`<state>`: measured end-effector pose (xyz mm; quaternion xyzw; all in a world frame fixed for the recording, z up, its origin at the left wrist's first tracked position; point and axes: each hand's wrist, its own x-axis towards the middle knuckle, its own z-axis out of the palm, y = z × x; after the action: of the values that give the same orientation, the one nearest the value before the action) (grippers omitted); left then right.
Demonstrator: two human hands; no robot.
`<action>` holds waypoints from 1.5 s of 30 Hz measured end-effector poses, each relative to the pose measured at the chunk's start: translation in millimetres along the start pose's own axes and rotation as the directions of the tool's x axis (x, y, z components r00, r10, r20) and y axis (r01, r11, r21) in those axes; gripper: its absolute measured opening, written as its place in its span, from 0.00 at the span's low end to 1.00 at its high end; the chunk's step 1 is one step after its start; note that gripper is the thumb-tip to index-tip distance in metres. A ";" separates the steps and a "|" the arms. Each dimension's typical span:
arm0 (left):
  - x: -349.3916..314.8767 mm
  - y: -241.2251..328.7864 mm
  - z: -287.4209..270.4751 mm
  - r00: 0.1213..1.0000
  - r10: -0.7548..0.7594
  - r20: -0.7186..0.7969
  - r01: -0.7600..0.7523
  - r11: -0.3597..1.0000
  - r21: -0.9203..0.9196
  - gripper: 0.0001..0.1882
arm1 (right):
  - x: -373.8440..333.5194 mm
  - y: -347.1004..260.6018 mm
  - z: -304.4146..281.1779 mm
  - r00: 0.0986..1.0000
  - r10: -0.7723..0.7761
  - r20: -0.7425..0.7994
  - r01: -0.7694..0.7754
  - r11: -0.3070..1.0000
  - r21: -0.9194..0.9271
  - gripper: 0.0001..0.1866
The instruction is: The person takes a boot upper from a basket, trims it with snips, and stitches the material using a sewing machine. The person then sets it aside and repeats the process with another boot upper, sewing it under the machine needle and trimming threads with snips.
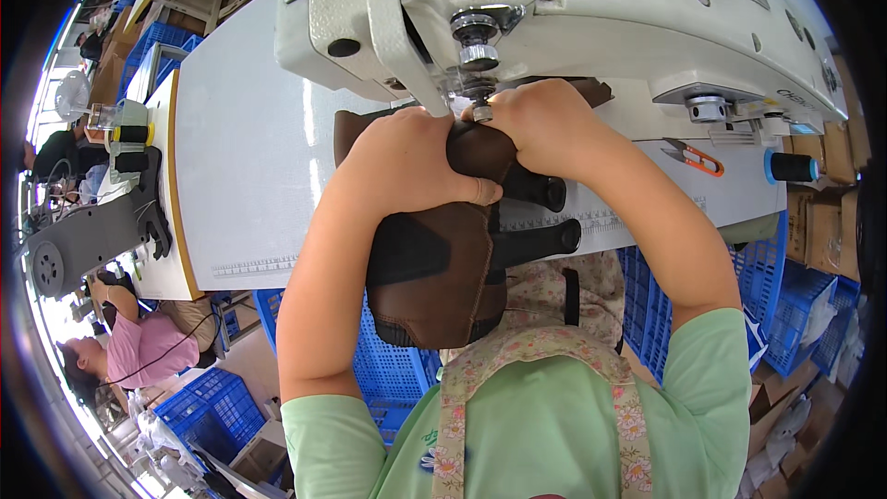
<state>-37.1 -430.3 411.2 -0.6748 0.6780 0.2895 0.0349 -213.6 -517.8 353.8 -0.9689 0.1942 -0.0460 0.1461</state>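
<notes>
A brown leather boot upper (443, 282) with black panels, stitched seams and black strap-like tabs hangs over the front edge of the white table. My left hand (407, 162) grips it from the left, thumb lying across the leather and fingers near the needle area. On the other side my right hand (545, 129) holds the upper's far end, its fingers curled in beside the needle. Over both hands stands the white sewing machine (573, 32). My fingers and the machine head hide the needle point and the spot being held.
Orange-handled thread snips (693, 157) and a black thread spool (793, 167) lie right on the table (240, 148). Blue crates (656, 305) stand below its front edge. Cardboard boxes (827, 222) sit far right. At left are another machine (88, 245) and a person in pink (152, 346).
</notes>
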 end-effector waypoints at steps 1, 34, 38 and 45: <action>-0.4 -0.3 0.0 1.000 -0.001 -0.003 0.001 1.000 -0.006 0.45 | 0.1 0.0 -0.5 1.000 -0.007 -0.001 0.007 1.000 -0.002 0.16; -1.6 4.1 -6.2 0.998 -0.001 0.055 0.001 1.000 0.005 0.45 | 0.8 -2.4 -1.4 0.998 0.021 0.053 -0.020 1.000 -0.014 0.24; -1.2 4.0 -5.4 0.998 -0.014 0.056 0.013 1.000 0.023 0.46 | -0.5 -2.4 -1.1 0.999 0.018 0.032 -0.017 1.000 -0.005 0.24; -1.4 4.0 -4.6 0.999 -0.010 0.048 0.009 1.000 0.016 0.46 | -0.7 -1.4 0.8 1.000 -0.012 -0.029 0.012 1.000 -0.005 0.16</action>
<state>-39.1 -431.3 417.1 -0.6704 0.6761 0.3001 0.0579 -213.6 -516.0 353.4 -0.9696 0.1905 -0.0603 0.1409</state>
